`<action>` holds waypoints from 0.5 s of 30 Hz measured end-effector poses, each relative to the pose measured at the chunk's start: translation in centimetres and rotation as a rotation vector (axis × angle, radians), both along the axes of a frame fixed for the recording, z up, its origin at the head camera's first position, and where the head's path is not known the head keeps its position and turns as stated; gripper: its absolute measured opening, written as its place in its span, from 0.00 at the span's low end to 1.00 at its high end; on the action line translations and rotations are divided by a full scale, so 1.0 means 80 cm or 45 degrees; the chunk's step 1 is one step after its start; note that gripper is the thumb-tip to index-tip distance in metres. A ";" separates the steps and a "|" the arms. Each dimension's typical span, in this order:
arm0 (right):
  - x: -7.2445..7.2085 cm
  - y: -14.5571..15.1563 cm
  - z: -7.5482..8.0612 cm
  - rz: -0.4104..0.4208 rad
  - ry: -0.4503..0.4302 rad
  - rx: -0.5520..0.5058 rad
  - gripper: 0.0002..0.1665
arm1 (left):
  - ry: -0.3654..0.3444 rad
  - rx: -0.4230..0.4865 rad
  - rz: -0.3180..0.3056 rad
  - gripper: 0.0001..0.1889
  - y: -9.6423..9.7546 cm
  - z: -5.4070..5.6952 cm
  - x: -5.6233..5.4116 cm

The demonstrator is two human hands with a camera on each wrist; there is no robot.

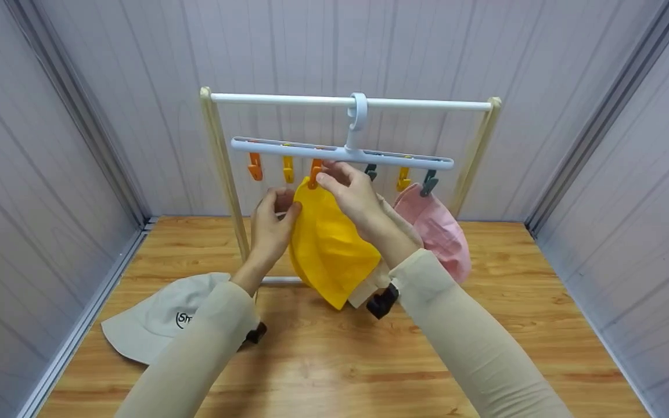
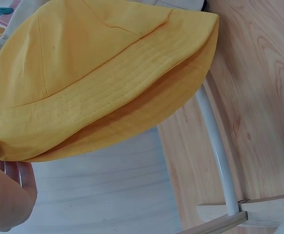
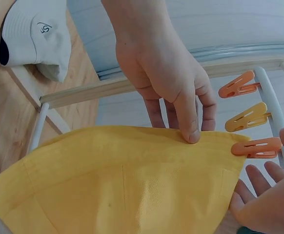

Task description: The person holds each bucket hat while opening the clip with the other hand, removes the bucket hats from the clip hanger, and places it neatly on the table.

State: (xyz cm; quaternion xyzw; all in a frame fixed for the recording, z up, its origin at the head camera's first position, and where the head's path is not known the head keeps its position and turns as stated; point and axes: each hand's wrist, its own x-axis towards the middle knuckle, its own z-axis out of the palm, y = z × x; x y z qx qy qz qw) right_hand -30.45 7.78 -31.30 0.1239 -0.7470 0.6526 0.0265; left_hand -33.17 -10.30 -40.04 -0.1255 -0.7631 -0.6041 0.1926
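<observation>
A yellow bucket hat [image 1: 331,244] hangs by its brim edge from an orange clip [image 1: 315,174] on the pale blue clip hanger [image 1: 294,150]. My left hand [image 1: 270,223] pinches the brim on the left side; in the right wrist view its thumb lies on the outer face, fingers behind. Beside the clip is my right hand [image 1: 360,197], thumb and fingers spread apart. The right wrist view shows that right hand [image 3: 269,200] with fingertips at the hat's edge and the clip's body uncovered. The clip's jaws bite the brim's corner.
The hanger hooks over a white rail [image 1: 276,100] on a wooden-legged rack. A pink hat [image 1: 436,232] hangs from a dark green clip [image 1: 429,183], with a beige hat [image 1: 369,284] partly behind the yellow one. On the wood-look surface at left lies a light grey lettered hat [image 1: 154,319].
</observation>
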 end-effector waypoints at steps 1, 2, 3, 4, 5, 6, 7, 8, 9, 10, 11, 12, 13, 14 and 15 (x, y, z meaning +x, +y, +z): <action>-0.002 -0.002 -0.001 -0.008 -0.016 -0.013 0.28 | -0.001 -0.001 0.002 0.13 0.000 0.000 0.000; -0.003 -0.003 -0.001 -0.014 -0.033 -0.029 0.28 | -0.004 0.000 0.001 0.13 0.000 0.000 0.001; -0.005 -0.005 -0.002 -0.021 -0.050 -0.046 0.29 | -0.005 0.001 0.001 0.12 -0.001 0.000 0.001; -0.007 -0.007 -0.002 -0.028 -0.064 -0.062 0.29 | -0.006 0.000 0.002 0.12 -0.001 0.000 0.001; -0.009 -0.008 -0.002 -0.035 -0.078 -0.078 0.30 | -0.004 0.003 0.001 0.12 -0.001 -0.001 0.001; -0.010 -0.010 -0.002 -0.044 -0.092 -0.094 0.30 | -0.001 0.006 0.002 0.12 -0.001 -0.001 0.001; -0.012 -0.011 -0.002 -0.050 -0.102 -0.112 0.30 | 0.003 0.007 0.002 0.12 -0.001 -0.001 0.001; -0.013 -0.011 -0.002 -0.056 -0.111 -0.134 0.30 | 0.008 0.010 0.000 0.12 -0.001 -0.001 0.001; -0.015 -0.012 -0.002 -0.060 -0.118 -0.154 0.29 | 0.013 0.011 0.002 0.12 -0.002 -0.002 0.000; -0.016 -0.012 -0.003 -0.060 -0.123 -0.175 0.28 | 0.017 0.010 0.004 0.12 -0.002 -0.002 0.000; -0.018 -0.012 -0.003 -0.060 -0.127 -0.192 0.27 | 0.018 0.008 0.005 0.12 -0.002 -0.002 0.000; -0.019 -0.012 -0.003 -0.058 -0.128 -0.206 0.26 | 0.018 0.005 0.008 0.12 -0.002 -0.002 0.000; -0.020 -0.012 -0.004 -0.052 -0.125 -0.213 0.26 | 0.018 0.002 0.010 0.12 -0.002 -0.002 0.000; -0.021 -0.011 -0.005 -0.049 -0.120 -0.213 0.26 | 0.017 -0.002 0.013 0.11 -0.002 -0.002 0.000; -0.022 -0.011 -0.006 -0.046 -0.114 -0.206 0.26 | 0.013 -0.005 0.015 0.11 -0.002 -0.002 0.001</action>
